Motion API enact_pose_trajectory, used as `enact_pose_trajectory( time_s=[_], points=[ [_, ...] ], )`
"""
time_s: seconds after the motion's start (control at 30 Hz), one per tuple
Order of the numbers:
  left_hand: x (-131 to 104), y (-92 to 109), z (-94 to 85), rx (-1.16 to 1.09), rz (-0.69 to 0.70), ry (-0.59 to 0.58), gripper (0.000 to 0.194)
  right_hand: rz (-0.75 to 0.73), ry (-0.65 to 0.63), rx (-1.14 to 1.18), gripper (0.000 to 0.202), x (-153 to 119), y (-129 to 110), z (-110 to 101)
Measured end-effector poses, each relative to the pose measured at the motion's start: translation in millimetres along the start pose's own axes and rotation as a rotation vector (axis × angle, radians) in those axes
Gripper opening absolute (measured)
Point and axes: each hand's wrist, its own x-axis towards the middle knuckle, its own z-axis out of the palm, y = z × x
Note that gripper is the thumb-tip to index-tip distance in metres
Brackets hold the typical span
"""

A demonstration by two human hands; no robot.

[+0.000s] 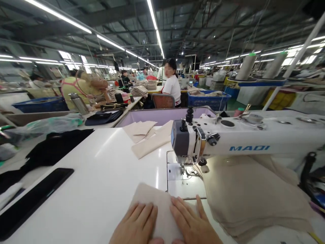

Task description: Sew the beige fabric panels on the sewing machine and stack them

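A beige fabric piece [162,210] lies on the white table at the bottom centre, in front of the sewing machine [188,139]. My left hand [138,223] rests flat on the left side of this piece, fingers stretched out. On its right side lies my right hand [190,222], also flat, its fingers extended and one spread apart. Neither hand grips anything. Beneath the machine's arm and to the right, a stack of beige fabric [251,193] spreads out. The needle area [186,173] is lit, with no fabric seen under the presser foot.
More beige pieces [152,139] lie at the table's far edge. At left are a black phone-like slab [38,200] and black fabric [61,145]. Behind stand a metal flask [78,103], a blue crate [208,100] and a seated person in white [172,88].
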Motion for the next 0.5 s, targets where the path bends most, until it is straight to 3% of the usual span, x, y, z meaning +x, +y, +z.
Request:
enact_pose_trajectory(
  time_s=[0.1, 0.2, 0.27, 0.4, 0.5],
  points=[
    [34, -16, -2.2, -0.093, -0.077, -0.167, 0.059, 0.038, -0.115, 0.111, 0.042, 5, 7, -5],
    [67, -27, -2.9, -0.218, -0.112, -0.257, 0.062, 0.071, -0.215, 0.181, 0.023, 15, 20, -15],
    [85, -28, -3.8, -0.263, -0.118, -0.248, 0.059, 0.068, -0.295, 0.208, 0.019, 22, 34, -25],
    [108, -21, -5.1, -0.378, -0.057, -0.208, 0.021, 0.004, -0.419, 0.22, 0.013, 29, 64, -38],
    [118, -17, -0.7, -0.394, -0.07, -0.179, 0.03, 0.012, -0.42, 0.21, 0.015, 29, 75, -35]
  ],
)
